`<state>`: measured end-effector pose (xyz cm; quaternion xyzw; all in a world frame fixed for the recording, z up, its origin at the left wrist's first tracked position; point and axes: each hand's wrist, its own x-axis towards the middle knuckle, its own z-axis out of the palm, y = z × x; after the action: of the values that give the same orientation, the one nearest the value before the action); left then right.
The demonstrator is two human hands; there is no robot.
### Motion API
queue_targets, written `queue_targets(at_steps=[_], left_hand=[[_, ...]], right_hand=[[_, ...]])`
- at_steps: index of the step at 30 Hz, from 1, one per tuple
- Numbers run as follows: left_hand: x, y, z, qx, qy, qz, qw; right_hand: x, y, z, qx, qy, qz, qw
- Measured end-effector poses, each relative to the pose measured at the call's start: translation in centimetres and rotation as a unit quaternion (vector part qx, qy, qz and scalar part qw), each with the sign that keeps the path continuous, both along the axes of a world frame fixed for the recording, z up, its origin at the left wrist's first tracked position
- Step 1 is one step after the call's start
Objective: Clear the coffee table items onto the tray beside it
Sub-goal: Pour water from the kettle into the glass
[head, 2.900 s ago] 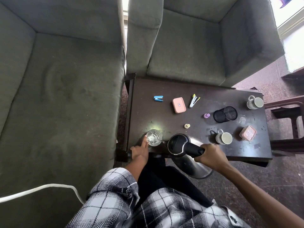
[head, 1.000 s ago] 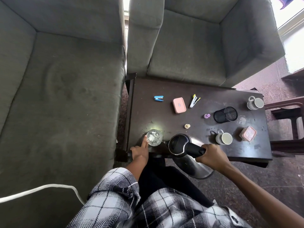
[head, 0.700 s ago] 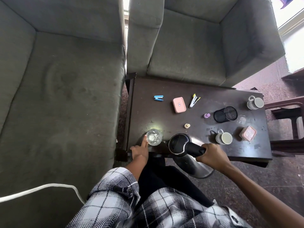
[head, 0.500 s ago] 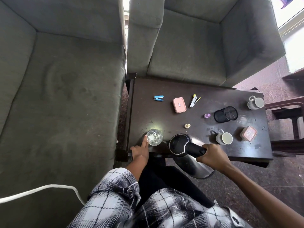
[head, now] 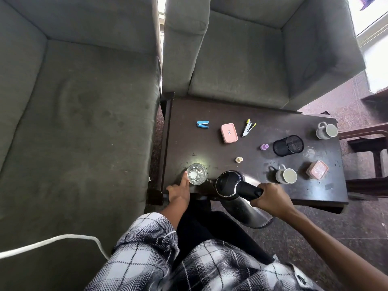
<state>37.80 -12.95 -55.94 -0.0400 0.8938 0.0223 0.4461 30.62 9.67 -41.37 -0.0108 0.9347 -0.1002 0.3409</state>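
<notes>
A dark wooden coffee table (head: pixel 226 114) holds small items. My right hand (head: pixel 273 198) grips the black handle of a steel kettle (head: pixel 241 192), tilted with its spout toward a clear glass (head: pixel 196 173) near the table's front left corner. My left hand (head: pixel 179 191) rests at the table edge, its forefinger touching the glass's left side. Also on the table are a blue stapler (head: pixel 202 124), a pink box (head: pixel 229 132), a pair of pens (head: pixel 247 127), a mesh pen cup (head: pixel 288 145) on its side, two mugs (head: pixel 285 175) (head: pixel 327 130) and a pink container (head: pixel 317 169). No tray is visible.
Grey sofas stand left (head: pixel 79 122) and behind (head: pixel 252 59) the table. A small purple bottle (head: pixel 264 147) and a cream bottle (head: pixel 239 159) sit mid-table. A white cable (head: pixel 52 240) crosses the left sofa seat. A wooden chair frame (head: pixel 369 143) is at the right.
</notes>
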Motion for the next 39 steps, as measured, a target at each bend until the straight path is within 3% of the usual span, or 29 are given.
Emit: queue_targets(at_steps=[39], left_hand=[[-0.1, 0.3, 0.3, -0.005, -0.001, 0.015, 1.000]], right_hand=[[-0.9, -0.4, 0.4, 0.010, -0.006, 0.015, 1.000]])
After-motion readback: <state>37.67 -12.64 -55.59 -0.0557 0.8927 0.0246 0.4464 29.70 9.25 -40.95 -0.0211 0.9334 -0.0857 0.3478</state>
